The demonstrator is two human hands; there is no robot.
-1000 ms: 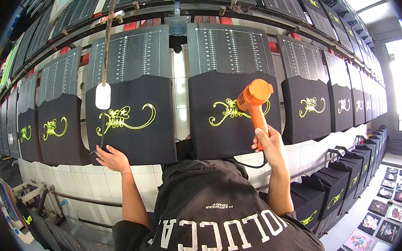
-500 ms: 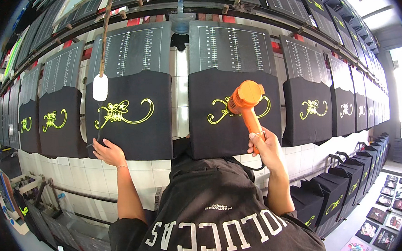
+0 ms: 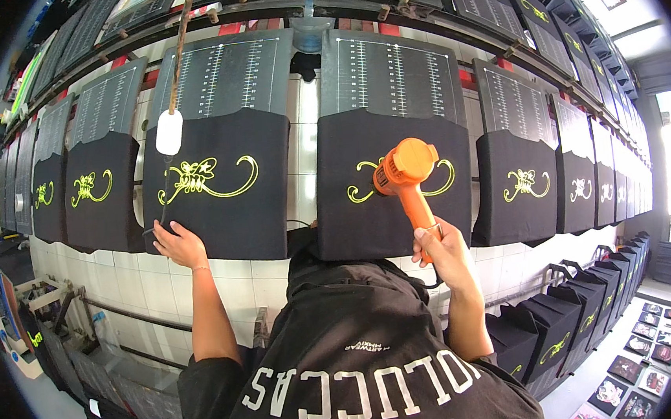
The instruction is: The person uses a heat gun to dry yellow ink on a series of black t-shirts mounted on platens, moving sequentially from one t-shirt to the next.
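Note:
My right hand (image 3: 443, 250) is closed round the handle of an orange heat gun (image 3: 407, 174). The gun's head hides the middle of a neon-yellow print on a black T-shirt (image 3: 369, 230), which is stretched over a grey board marked with white scales. My left hand (image 3: 180, 244) is at the lower left corner of the neighbouring black T-shirt (image 3: 250, 224), its bent fingers on a thin black cable (image 3: 165, 211). This cable hangs from a white socket block (image 3: 169, 133), suspended on a brownish cord. A yellow print (image 3: 205, 179) shows fully on that shirt.
More boards with printed black shirts run to the left (image 3: 99, 204) and right (image 3: 519, 195), some prints white. Behind them a metal rail (image 3: 257, 9) carries another row. At the lower right stands a row of draped black shirts (image 3: 553, 322), beside pictures on the floor (image 3: 654, 350).
The view has shifted slightly. The heat gun stays over the same print, with its head turned a little. My left hand keeps its place by the cable, and the socket block hangs slightly higher in view.

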